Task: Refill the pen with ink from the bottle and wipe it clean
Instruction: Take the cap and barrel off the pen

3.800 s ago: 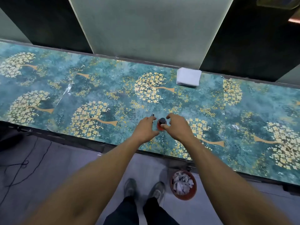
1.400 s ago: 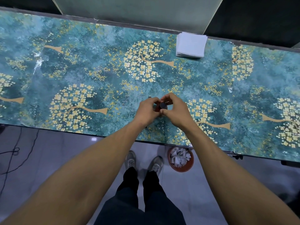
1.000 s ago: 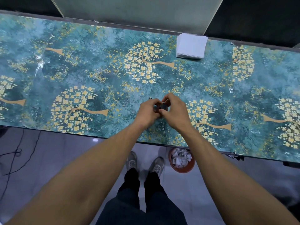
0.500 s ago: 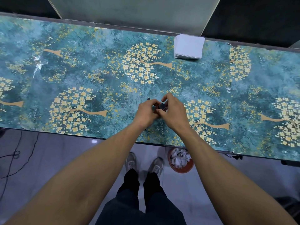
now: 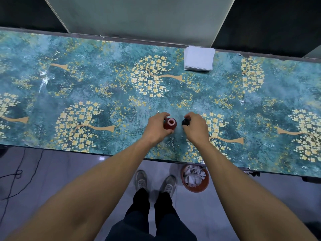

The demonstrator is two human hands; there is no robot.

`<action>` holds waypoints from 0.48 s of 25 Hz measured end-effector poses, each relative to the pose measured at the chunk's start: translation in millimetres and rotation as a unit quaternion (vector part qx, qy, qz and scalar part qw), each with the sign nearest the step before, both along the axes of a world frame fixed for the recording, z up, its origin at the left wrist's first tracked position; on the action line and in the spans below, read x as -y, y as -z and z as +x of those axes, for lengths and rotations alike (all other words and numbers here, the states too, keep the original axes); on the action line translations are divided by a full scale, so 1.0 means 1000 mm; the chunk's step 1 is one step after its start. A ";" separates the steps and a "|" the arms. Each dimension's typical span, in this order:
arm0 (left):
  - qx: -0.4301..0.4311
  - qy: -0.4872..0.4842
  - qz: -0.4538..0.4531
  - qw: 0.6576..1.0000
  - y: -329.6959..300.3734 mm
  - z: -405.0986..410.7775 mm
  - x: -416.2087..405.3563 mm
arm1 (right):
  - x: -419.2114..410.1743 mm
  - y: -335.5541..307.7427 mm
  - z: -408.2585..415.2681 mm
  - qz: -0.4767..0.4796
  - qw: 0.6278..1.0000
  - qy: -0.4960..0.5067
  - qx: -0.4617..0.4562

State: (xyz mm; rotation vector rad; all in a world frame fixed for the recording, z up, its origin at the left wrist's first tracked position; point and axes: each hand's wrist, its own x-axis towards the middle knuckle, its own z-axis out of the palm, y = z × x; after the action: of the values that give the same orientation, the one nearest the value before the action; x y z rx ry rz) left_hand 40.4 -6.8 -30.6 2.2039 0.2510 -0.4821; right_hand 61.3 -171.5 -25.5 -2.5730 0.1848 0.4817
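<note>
Change: cap (image 5: 185,122) now off, carried right of the bottle (image 5: 169,124).
Hands: your left hand (image 5: 156,129) grips the bottle; your right hand (image 5: 195,128) pinches the cap.
Relation: pen (image 5: 158,112) just behind your left hand.

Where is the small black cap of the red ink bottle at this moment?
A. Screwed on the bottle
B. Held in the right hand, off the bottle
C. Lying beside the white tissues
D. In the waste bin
B: the right hand pinches the small black cap beside the open red ink bottle.

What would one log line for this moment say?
step: bottle uncapped | left hand: holds ink bottle | right hand: holds cap | tissues: untouched
</note>
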 end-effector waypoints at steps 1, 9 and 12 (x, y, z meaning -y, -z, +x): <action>0.001 0.000 0.008 1.000 -0.001 -0.001 0.000 | 0.002 0.002 -0.002 -0.023 0.999 -0.027 -0.013; -0.059 -0.077 0.144 0.985 0.001 -0.016 -0.013 | 0.021 -0.009 0.003 -0.002 0.997 -0.047 -0.052; -0.077 -0.090 0.145 0.982 -0.003 -0.017 -0.016 | 0.026 -0.018 0.007 0.026 0.999 -0.014 -0.033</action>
State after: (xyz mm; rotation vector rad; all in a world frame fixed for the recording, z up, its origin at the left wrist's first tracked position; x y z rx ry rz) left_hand 23.5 8.8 -27.6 2.3983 0.6320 -0.5429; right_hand 68.7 -197.5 -7.0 -2.5137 0.1576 0.5737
